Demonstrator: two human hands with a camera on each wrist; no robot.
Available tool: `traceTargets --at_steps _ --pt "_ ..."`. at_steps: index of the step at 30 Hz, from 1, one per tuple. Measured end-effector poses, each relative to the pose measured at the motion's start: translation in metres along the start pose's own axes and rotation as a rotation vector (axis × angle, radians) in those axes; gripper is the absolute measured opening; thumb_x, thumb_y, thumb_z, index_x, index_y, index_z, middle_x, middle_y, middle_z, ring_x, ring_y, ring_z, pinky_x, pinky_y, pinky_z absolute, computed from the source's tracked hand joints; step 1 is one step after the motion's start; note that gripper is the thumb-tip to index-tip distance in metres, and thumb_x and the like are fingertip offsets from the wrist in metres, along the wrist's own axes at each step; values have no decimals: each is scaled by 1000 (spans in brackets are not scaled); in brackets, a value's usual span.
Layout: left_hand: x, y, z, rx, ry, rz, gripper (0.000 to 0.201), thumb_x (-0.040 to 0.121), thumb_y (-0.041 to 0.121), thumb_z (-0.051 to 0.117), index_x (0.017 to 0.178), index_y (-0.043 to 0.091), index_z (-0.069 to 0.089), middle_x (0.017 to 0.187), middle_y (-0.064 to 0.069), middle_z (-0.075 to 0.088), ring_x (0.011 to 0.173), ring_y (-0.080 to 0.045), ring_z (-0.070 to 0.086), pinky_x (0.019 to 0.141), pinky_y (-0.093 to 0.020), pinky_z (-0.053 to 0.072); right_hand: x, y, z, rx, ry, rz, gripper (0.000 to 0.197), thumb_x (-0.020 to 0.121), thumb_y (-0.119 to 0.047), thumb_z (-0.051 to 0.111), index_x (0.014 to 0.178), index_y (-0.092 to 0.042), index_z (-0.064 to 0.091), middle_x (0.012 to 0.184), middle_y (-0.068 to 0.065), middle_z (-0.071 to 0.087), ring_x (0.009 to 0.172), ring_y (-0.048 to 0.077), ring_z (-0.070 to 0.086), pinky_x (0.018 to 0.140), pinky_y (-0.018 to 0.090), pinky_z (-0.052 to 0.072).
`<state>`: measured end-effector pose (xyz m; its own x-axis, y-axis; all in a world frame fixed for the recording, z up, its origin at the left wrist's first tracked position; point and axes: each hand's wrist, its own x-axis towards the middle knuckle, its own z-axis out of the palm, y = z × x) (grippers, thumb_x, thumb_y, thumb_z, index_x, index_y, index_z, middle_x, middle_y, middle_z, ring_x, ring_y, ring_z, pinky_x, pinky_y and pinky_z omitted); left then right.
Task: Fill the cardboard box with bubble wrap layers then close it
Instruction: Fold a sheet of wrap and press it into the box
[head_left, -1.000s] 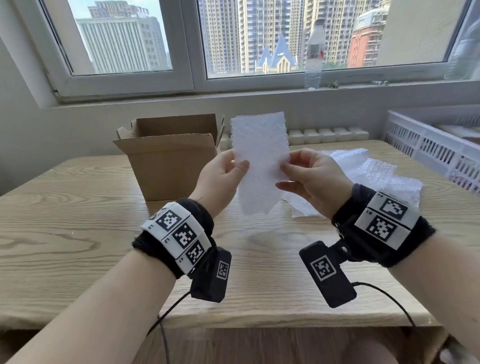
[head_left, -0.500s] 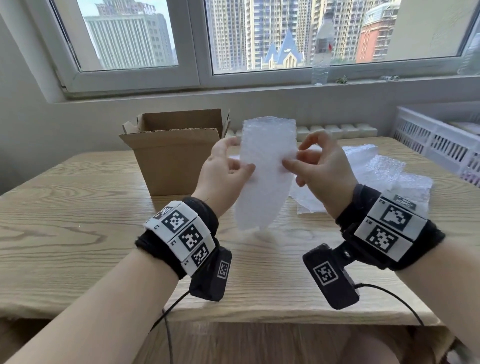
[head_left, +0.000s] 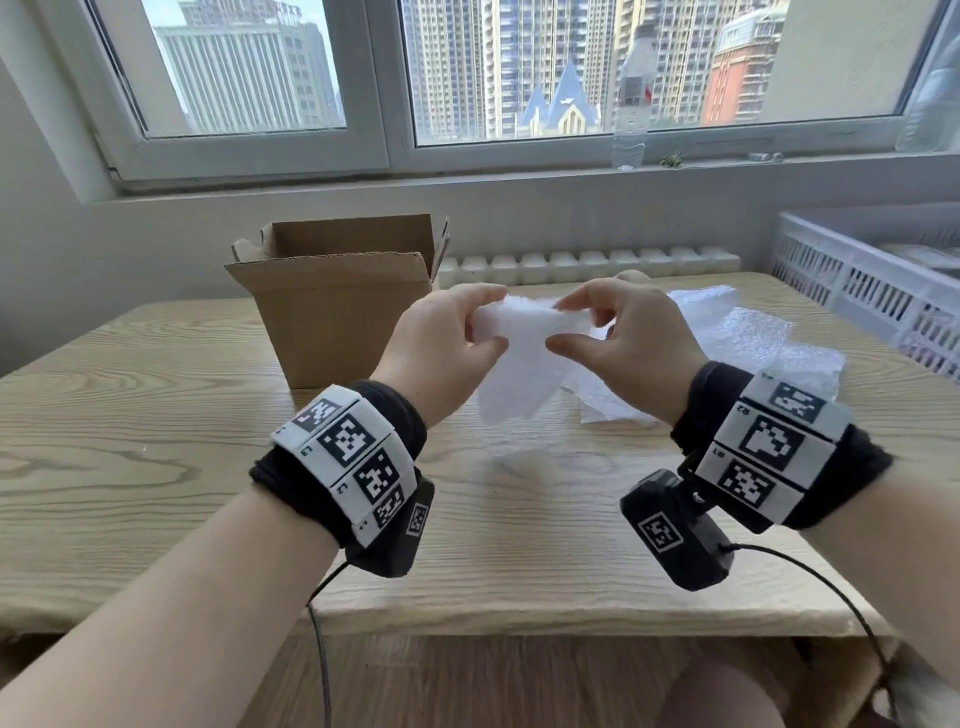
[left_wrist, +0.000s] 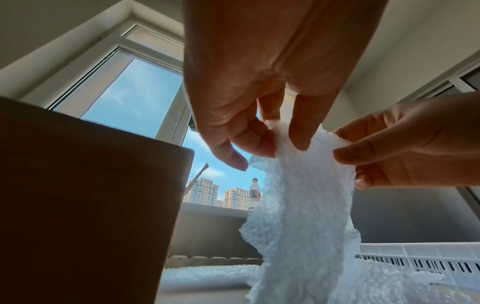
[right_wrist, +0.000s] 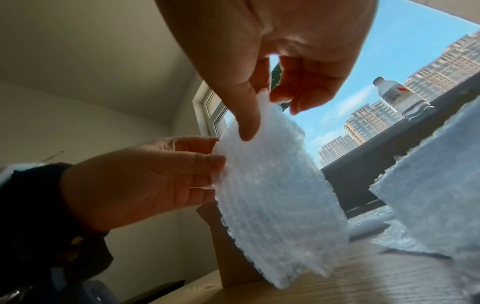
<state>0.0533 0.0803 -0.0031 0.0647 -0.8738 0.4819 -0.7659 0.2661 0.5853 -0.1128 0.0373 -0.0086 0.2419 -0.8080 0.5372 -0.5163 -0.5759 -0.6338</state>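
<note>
A white strip of bubble wrap (head_left: 519, 364) hangs between my two hands above the table, folded over at its top. My left hand (head_left: 488, 322) pinches its left top edge between thumb and fingers. My right hand (head_left: 563, 325) pinches the right top edge. The left wrist view shows the bubble wrap (left_wrist: 306, 205) drooping down from both pinches, and the right wrist view shows the same bubble wrap (right_wrist: 272, 195) from the other side. The open cardboard box (head_left: 337, 306) stands upright just left of my hands, flaps raised; its inside is hidden.
More bubble wrap sheets (head_left: 743, 343) lie on the wooden table (head_left: 130, 415) at the right. A white slatted crate (head_left: 872, 291) stands at the far right. A water bottle (head_left: 631, 93) is on the windowsill. A foam strip (head_left: 587, 262) runs along the table's back edge.
The strip's top has bent over toward me and now droops. Both hands came closer together and shifted their pinch to the folded top edge.
</note>
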Motion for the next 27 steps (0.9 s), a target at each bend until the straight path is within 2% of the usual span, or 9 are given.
traceTargets --at_steps 3,6,9,11,12,15,18,22,27 --pt "1 2 -3 52 7 -16 36 91 27 57 127 24 55 112 1 43 87 -12 53 89 -23 45 4 -1 0 63 -16 10 26 80 -20 72 103 -12 62 105 -1 49 100 15 52 88 27 48" --pt "1 3 -4 -34 -35 -29 45 89 35 59 132 24 49 125 1 45 98 -16 56 94 -31 47 6 -5 -2 251 -73 77 20 86 -17 65 100 -13 52 87 -1 53 78 15 59 61 20 58" --pt "0 1 -6 -212 -123 -120 60 81 30 71 134 24 43 110 6 55 92 -9 57 75 -18 50 8 -6 -3 341 -35 116 19 89 -19 62 101 -10 49 86 6 55 60 13 56 52 15 54" --pt "0 -2 -6 -310 -133 -167 49 83 21 70 126 22 48 97 4 62 79 -7 60 59 -11 50 8 -6 -3 408 -41 135 24 87 -20 63 104 -9 50 91 12 57 61 16 56 54 18 54" --pt "1 -3 -6 -338 -112 -174 43 83 18 70 121 22 51 94 3 64 76 -9 62 58 -12 51 8 -6 -3 447 -68 145 29 85 -18 66 108 -8 52 92 12 58 64 16 57 56 19 55" --pt "1 -5 -5 -373 -67 -182 32 84 15 69 110 24 53 91 1 64 79 -17 66 72 -26 55 7 -5 -4 510 -143 157 42 77 -7 73 116 -3 57 85 3 62 67 10 61 57 17 55" --pt "1 -5 -5 -455 -87 -227 37 88 13 64 120 26 50 103 2 61 84 -16 70 70 -24 58 10 -7 -6 561 -101 175 28 77 0 71 104 -2 62 80 0 62 68 11 60 60 18 55" --pt "-3 -4 -5 -626 -250 -320 61 89 13 63 140 29 34 121 0 56 102 -22 67 78 -34 60 7 -8 -6 635 -169 199 17 79 -1 69 88 -14 63 87 4 64 86 22 61 84 37 55" --pt "-5 -9 -5 -716 -266 -329 55 86 14 66 133 26 41 126 -8 60 112 -21 63 92 -36 54 5 -6 -7 722 -263 282 10 81 -11 67 88 -18 62 90 1 64 93 20 62 95 46 50"
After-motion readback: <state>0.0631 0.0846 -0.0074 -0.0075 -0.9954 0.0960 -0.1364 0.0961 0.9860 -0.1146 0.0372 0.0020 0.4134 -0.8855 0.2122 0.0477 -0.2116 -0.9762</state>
